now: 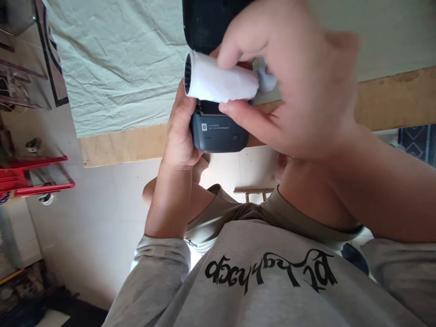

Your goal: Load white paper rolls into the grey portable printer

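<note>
My left hand (183, 131) grips a dark grey portable label printer (221, 136) by its side, just over the table's near edge. Its black lid (204, 25) stands raised at the far end. Between the thumb and fingers of my right hand (289, 81) is a white paper roll (221, 79) with a dark ribbed core showing at its left end. The roll lies crosswise above the printer's open compartment and hides most of it. A small round white piece (266, 81) shows at the roll's right end, partly behind my fingers; I cannot tell what it is.
A pale green cloth (119, 59) covers the table, whose bare wooden edge (126, 147) faces me. Red plastic stools (37, 175) stand on the floor to the left. A small wooden stool (254, 191) is partly visible below, between my legs.
</note>
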Demonstrator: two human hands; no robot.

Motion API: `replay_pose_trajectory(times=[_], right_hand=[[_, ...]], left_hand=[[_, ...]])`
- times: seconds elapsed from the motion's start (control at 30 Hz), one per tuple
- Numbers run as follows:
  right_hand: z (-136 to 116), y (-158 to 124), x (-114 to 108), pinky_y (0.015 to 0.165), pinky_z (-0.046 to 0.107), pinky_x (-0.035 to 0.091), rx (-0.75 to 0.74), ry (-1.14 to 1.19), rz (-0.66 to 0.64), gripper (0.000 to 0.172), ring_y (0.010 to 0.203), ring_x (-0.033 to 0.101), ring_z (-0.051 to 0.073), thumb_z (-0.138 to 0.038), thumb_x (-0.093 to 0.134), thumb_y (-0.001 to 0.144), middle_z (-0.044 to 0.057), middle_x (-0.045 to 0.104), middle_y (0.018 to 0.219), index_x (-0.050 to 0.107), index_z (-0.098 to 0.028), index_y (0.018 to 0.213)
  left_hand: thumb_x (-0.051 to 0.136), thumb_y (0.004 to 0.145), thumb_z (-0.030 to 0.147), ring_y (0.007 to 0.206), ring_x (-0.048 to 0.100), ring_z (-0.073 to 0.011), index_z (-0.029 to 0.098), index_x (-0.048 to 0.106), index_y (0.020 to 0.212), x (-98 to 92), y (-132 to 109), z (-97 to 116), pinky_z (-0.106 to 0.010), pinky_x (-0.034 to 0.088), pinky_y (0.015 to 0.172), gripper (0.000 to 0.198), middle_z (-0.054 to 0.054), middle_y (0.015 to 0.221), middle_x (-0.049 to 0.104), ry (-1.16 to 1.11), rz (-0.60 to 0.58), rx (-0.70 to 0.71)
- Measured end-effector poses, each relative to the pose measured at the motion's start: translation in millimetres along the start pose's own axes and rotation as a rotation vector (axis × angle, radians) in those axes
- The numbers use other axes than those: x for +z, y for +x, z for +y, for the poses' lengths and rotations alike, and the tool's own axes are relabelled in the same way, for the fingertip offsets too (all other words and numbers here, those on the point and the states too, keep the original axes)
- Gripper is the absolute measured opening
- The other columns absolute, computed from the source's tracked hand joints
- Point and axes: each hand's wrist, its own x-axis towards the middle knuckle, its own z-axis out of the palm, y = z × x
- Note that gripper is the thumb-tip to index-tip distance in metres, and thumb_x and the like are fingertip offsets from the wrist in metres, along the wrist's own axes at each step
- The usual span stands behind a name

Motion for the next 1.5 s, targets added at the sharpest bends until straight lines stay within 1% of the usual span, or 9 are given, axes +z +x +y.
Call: replay_pose_trajectory(times=[0.17,0.3,0.47,0.63,0.8,0.93,1.1,1.33,1.5], right_hand=[[-11,18,5,0.099,0.044,0.047,0.149,-0.238,-0.102,0.043,0.117,0.055,0.026,-0.039,0.048,0.082,0.000,0.059,0.124,0.055,-0.020,0.120],[-14,20,13,0.098,0.050,0.042,0.252,-0.236,-0.190,0.030,0.113,0.057,0.027,-0.037,0.049,0.083,0.002,0.064,0.117,0.060,-0.019,0.104],[-11,6,18,0.085,0.035,0.036,0.034,-0.266,0.042,0.033,0.097,0.056,0.016,-0.037,0.037,0.092,-0.004,0.069,0.092,0.062,-0.020,0.078],[-2,-14,25,0.076,0.029,0.030,-0.281,-0.312,0.239,0.017,0.085,0.051,0.011,-0.031,0.049,0.088,-0.010,0.067,0.090,0.061,-0.023,0.079],[-3,-16,19,0.078,0.028,0.041,-0.266,-0.167,0.164,0.024,0.088,0.058,0.010,-0.039,0.048,0.089,-0.005,0.066,0.095,0.063,-0.022,0.086],[4,-16,5,0.073,0.025,0.047,-0.083,-0.081,0.281,0.036,0.082,0.059,0.009,-0.035,0.042,0.091,0.007,0.063,0.093,0.061,-0.010,0.106],[11,-15,1,0.078,0.024,0.049,0.108,-0.038,0.251,0.042,0.085,0.061,0.008,-0.037,0.040,0.092,0.003,0.066,0.098,0.049,-0.013,0.126],[0,-14,-5,0.075,0.019,0.045,0.045,0.187,0.272,0.030,0.104,0.061,0.009,-0.029,0.045,0.089,0.004,0.055,0.126,0.046,-0.013,0.114],[2,-14,-3,0.065,0.019,0.044,-0.014,0.073,0.153,0.038,0.072,0.049,0.000,-0.033,0.045,0.088,0.007,0.056,0.124,0.055,-0.010,0.117]], left_hand=[[0.056,0.086,0.048,0.104,0.062,-0.0229,0.030,0.062,0.112,6.6,-6,8,-0.035,0.050,0.093,0.032,0.000,0.106,0.071,-0.099,-0.096,0.002],[0.059,0.080,0.061,0.106,0.060,-0.0270,0.028,0.063,0.104,-0.4,-1,5,-0.033,0.050,0.087,0.041,-0.003,0.102,0.068,-0.021,-0.132,0.065],[0.060,0.077,0.064,0.090,0.061,-0.0242,0.025,0.063,0.100,-6.0,4,-1,-0.031,0.047,0.077,0.046,-0.003,0.090,0.064,0.000,-0.197,0.106],[0.056,0.084,0.054,0.080,0.059,-0.0178,0.024,0.061,0.105,3.1,-6,5,-0.029,0.045,0.070,0.037,-0.003,0.086,0.061,-0.058,-0.209,0.114],[0.067,0.077,0.024,0.072,0.059,-0.0160,0.029,0.060,0.117,-2.7,-7,7,-0.027,0.044,0.066,0.041,0.001,0.084,0.065,-0.010,-0.256,0.073],[0.069,0.073,0.025,0.080,0.061,-0.0185,0.028,0.061,0.116,-6.6,-1,5,-0.028,0.045,0.066,0.044,-0.002,0.095,0.066,0.025,-0.298,0.125],[0.075,0.065,0.030,0.091,0.061,-0.0241,0.028,0.062,0.114,-9.6,4,2,-0.035,0.049,0.078,0.050,-0.004,0.102,0.066,0.073,-0.295,0.133],[0.079,0.062,0.037,0.086,0.059,-0.0242,0.029,0.063,0.112,-13.3,5,-2,-0.035,0.049,0.074,0.053,-0.004,0.094,0.067,0.050,-0.254,0.133],[0.079,0.062,0.040,0.086,0.063,-0.0243,0.033,0.061,0.115,-4.4,-4,4,-0.035,0.048,0.077,0.056,-0.002,0.092,0.067,0.023,-0.184,0.089]])
